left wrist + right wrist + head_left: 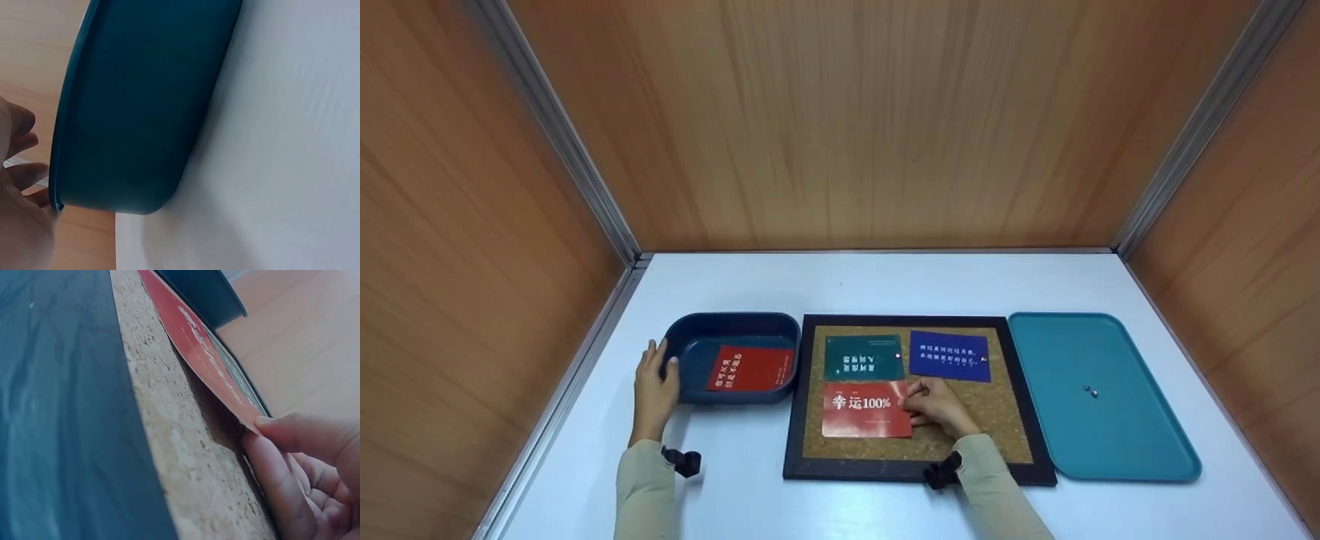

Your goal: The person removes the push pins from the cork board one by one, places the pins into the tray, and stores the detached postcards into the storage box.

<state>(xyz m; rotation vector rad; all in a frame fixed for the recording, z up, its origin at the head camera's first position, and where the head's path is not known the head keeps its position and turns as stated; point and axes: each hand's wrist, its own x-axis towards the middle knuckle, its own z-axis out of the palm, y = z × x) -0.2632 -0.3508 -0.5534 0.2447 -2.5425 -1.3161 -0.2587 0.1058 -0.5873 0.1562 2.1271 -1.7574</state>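
Thumb and forefinger of my right hand [937, 405] pinch the right edge of a red card [866, 421] with white lettering. In the right wrist view this card [205, 360] is lifted a little off the cork at the pinched edge. Beneath it lies the black-framed cork board [885, 450]. A green card [851, 358] and a blue card [949, 354] lie on its upper part, each with a small pin at its right side. At the left rim of a dark blue bin [735, 397] is my left hand [655, 390], fingers spread. Another red card [761, 367] lies inside that bin.
A teal tray [1110, 442] stands to the right of the board, with a few small shiny pins [1091, 391] in it. The white table [735, 480] is bordered by wood-patterned walls [870, 135] at the back and both sides.
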